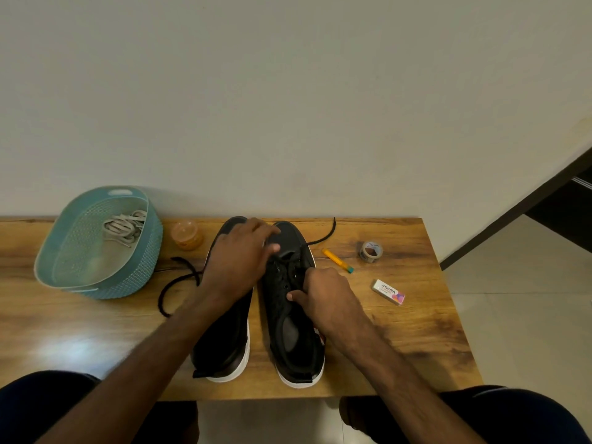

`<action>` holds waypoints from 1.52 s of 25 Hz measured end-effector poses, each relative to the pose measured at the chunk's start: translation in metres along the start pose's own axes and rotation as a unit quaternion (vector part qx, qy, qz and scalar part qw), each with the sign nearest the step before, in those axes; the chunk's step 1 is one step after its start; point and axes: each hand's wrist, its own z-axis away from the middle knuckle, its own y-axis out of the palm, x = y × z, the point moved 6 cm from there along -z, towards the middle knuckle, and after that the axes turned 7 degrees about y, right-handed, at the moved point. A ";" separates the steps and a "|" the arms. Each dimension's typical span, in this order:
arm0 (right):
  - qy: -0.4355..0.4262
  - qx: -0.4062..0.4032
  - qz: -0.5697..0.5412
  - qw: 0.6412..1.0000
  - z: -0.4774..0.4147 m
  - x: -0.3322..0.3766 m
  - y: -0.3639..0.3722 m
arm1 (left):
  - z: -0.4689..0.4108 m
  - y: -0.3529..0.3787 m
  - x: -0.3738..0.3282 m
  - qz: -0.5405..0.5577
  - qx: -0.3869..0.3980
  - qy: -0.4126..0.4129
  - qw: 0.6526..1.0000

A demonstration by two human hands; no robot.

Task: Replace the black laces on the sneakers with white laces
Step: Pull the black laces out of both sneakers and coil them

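Two black sneakers with white soles stand side by side on the wooden table, toes pointing away from me: the left sneaker [224,341] and the right sneaker [293,334]. My left hand [238,254] lies over the left sneaker's front, its fingers reaching onto the right sneaker's toe. My right hand [323,296] pinches the black lace [323,238] at the right sneaker's eyelets. One end of that lace trails to the back right. A loose black lace [174,285] lies left of the shoes. White laces [123,227] lie in the teal basket [96,280].
An orange lidded jar [187,235] stands behind the left sneaker. Right of the shoes lie a yellow pen [336,260], a tape roll [371,251] and a boxed eraser [388,292]. The table [416,331] ends at the right, with tiled floor beyond. A wall backs the table.
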 end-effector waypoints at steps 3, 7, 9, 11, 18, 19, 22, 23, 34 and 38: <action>-0.005 -0.006 0.001 1.000 0.001 0.001 0.000 | 0.005 0.018 -0.021 -0.074 0.097 0.043 0.992; 0.000 -0.003 0.007 1.000 0.001 0.001 -0.002 | 0.001 -0.004 -0.006 -0.067 -0.010 0.010 0.998; -0.001 -0.001 0.012 1.000 0.001 0.001 -0.003 | 0.001 -0.029 0.025 0.024 -0.114 -0.105 0.988; -0.003 0.001 0.013 1.000 0.001 0.000 -0.004 | 0.006 -0.042 0.060 0.176 -0.182 -0.234 0.939; -0.019 -0.009 0.000 1.000 0.003 0.002 -0.004 | 0.002 0.009 -0.010 -0.102 0.067 0.021 0.992; -0.020 -0.010 0.002 1.000 0.003 0.002 -0.003 | 0.004 0.021 -0.015 -0.120 0.107 0.032 0.986; -0.023 -0.010 0.005 1.000 0.002 0.002 -0.003 | 0.005 0.020 -0.012 -0.129 0.079 0.032 0.988; -0.022 -0.009 0.003 1.000 0.002 0.001 -0.003 | 0.004 0.016 -0.010 -0.135 0.066 0.033 0.988; -0.013 -0.003 0.002 1.000 -0.004 -0.003 0.001 | 0.008 -0.073 0.059 -0.097 -0.096 -0.166 0.977; -0.016 0.002 0.016 1.000 -0.004 -0.001 0.001 | -0.001 -0.007 -0.003 -0.160 0.066 0.024 0.985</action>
